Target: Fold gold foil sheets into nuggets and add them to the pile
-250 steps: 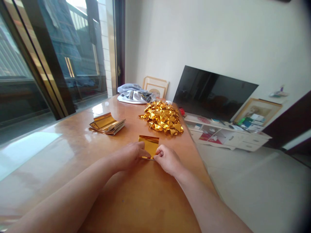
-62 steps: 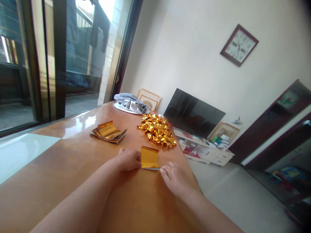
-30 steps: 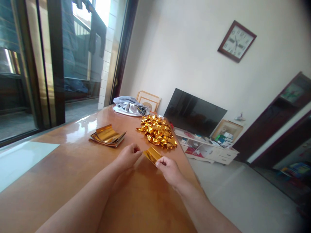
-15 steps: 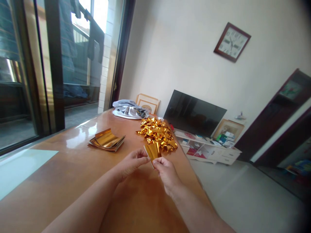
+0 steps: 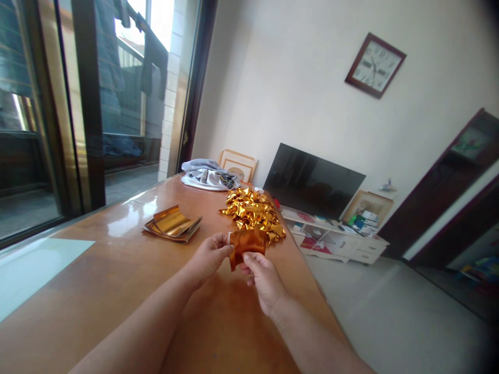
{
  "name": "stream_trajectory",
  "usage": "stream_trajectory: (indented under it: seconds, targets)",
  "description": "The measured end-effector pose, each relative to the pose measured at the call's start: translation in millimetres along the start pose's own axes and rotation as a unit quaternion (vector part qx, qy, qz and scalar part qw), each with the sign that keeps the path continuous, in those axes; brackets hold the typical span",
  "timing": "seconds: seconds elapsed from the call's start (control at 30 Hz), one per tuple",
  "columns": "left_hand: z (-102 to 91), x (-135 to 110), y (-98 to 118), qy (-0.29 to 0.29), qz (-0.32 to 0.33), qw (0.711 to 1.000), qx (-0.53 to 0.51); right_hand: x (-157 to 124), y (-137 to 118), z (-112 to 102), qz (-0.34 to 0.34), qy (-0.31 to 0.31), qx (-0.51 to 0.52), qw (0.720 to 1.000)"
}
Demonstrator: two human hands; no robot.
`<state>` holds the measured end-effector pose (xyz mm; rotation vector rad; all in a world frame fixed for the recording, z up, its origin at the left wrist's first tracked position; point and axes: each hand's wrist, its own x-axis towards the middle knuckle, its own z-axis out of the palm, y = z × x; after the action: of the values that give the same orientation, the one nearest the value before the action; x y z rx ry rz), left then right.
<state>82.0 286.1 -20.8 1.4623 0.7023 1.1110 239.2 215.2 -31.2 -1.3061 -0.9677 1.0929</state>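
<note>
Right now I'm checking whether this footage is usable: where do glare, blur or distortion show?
Head view: white glare on the table left of the foil stack, bright glints on the foil pile, the held foil sheet duller; same head view: wall clock slightly soft, television tilted in frame, right-hand corners darkened.
</note>
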Motion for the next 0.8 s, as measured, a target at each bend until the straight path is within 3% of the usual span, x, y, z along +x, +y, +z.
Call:
stream_trajectory:
  seconds: [0.13,0.23,0.33,0.47,0.7,0.8]
  targets:
    - [-1.6,-1,0,0.046,0.081,0.98,0.175,11,-2,-7,0.067,0.041,0.094,0.992]
    - [-2.6,-4,5,0.038,0.148,0.912,0.381,18,-7,-12,0.114,0.034,0.171,0.978]
    - [-0.7,-9,13,-0.02,0.176,0.855,0.488,26,-11,-20,0.123,0.017,0.205,0.971]
    - [4.7,-11,18,-0.069,0.195,0.817,0.538,41,-7,-32,0.117,0.029,0.197,0.973]
    - [14.1,-13,14,-0.143,0.205,0.785,0.567,54,-4,-34,0.119,0.0,0.217,0.969]
    - [15.2,-14,13,-0.168,0.2,0.77,0.582,56,-6,-34,0.104,-0.019,0.173,0.979]
